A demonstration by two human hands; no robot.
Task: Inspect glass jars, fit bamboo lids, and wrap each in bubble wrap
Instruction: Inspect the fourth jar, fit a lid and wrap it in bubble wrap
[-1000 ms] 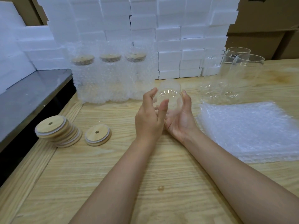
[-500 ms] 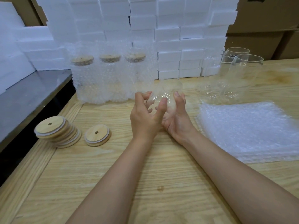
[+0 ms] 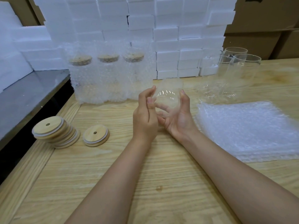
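Observation:
A clear glass jar (image 3: 168,96) without a lid lies tilted between both hands above the wooden table (image 3: 113,172), its round end turned toward me. My left hand (image 3: 145,117) holds its left side with curled fingers and thumb. My right hand (image 3: 178,117) cradles it from below and the right, thumb on the wall. A single bamboo lid (image 3: 96,135) lies flat on the table to the left, beside a leaning stack of bamboo lids (image 3: 55,134). A pile of bubble wrap sheets (image 3: 247,128) lies at the right.
Three lidded jars wrapped in bubble wrap (image 3: 106,78) stand in a row behind the hands. Several bare glass jars (image 3: 233,73) stand at the back right. White foam blocks (image 3: 169,38) line the back, cardboard boxes (image 3: 267,21) behind. A dark metal surface (image 3: 29,94) borders the left.
The jar has been turned and shifted between the hands. The left fingers, spread half a second ago, have closed on its side again. Both hands sit slightly lower than a second ago.

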